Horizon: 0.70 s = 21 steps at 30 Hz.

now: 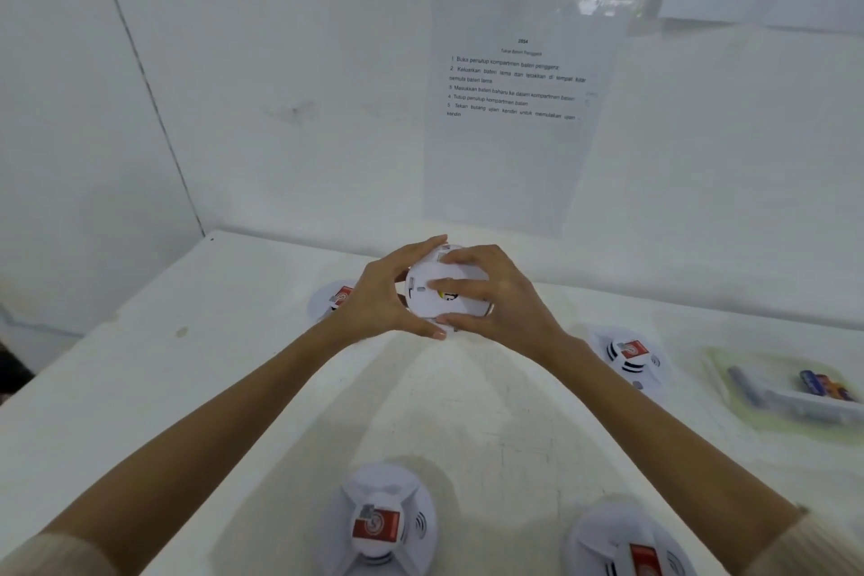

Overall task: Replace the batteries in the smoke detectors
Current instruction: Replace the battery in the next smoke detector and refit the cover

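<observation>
A round white smoke detector (432, 299) is held up above the white table, its flat back side facing me. My left hand (381, 299) grips its left rim, fingers curled over the top and thumb under the bottom edge. My right hand (495, 295) grips its right side, with the index finger laid across the back plate and the thumb at the lower rim. Several more white detectors with red labels stand on the table: one behind my left hand (334, 297), one at the right (629, 358), two near me (381, 524) (631, 552).
A clear tray (795, 407) at the far right holds several batteries (825, 386). A printed instruction sheet (514, 108) hangs on the white wall behind the table. The table's left edge (93, 341) runs diagonally beside a wall corner.
</observation>
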Each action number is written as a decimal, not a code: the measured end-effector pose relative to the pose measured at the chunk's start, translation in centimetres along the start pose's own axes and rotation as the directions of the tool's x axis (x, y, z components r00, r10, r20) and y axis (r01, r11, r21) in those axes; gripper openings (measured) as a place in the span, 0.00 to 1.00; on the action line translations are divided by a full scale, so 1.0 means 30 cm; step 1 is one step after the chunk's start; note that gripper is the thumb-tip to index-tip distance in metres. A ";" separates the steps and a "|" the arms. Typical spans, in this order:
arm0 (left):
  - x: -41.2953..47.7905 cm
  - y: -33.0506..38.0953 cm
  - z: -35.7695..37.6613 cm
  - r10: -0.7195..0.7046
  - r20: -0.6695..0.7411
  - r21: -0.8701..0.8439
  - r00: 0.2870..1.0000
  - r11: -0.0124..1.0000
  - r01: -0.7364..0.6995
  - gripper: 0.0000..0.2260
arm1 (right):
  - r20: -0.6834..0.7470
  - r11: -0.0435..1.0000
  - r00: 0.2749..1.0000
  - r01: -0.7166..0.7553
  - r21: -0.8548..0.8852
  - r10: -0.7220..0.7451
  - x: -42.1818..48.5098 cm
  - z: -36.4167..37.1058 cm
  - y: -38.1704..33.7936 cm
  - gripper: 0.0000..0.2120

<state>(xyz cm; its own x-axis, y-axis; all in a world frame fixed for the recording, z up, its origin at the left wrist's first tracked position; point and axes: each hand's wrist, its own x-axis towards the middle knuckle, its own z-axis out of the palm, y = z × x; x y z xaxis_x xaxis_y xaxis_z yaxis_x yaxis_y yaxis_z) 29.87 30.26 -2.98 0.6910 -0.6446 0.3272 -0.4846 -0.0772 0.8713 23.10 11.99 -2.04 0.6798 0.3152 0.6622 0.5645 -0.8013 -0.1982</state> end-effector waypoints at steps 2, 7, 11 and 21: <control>0.002 -0.001 0.002 0.015 -0.019 0.006 1.000 1.000 -0.015 0.46 | -0.028 0.999 1.000 0.005 -0.041 -0.007 0.002 0.007 0.000 0.17; 0.012 -0.001 0.006 0.044 -0.053 0.051 0.998 0.998 -0.041 0.44 | -0.081 0.997 0.996 -0.052 -0.055 0.047 0.008 0.022 -0.001 0.17; 0.004 -0.014 -0.002 0.001 -0.021 0.034 1.000 0.999 0.000 0.44 | 0.086 0.999 0.996 -0.002 -0.039 0.005 0.001 -0.005 0.028 0.17; 0.006 -0.016 0.008 -0.012 -0.001 0.038 1.000 0.999 0.012 0.43 | 0.020 0.994 0.999 0.038 -0.104 -0.036 -0.015 0.009 0.035 0.18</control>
<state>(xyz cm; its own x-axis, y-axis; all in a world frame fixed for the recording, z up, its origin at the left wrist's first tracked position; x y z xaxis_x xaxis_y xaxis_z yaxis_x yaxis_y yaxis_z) 30.09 30.00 -3.44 0.6971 -0.6432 0.3169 -0.4961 -0.1134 0.8608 23.50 11.13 -2.75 0.6681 0.3540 0.6545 0.5381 -0.8373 -0.0965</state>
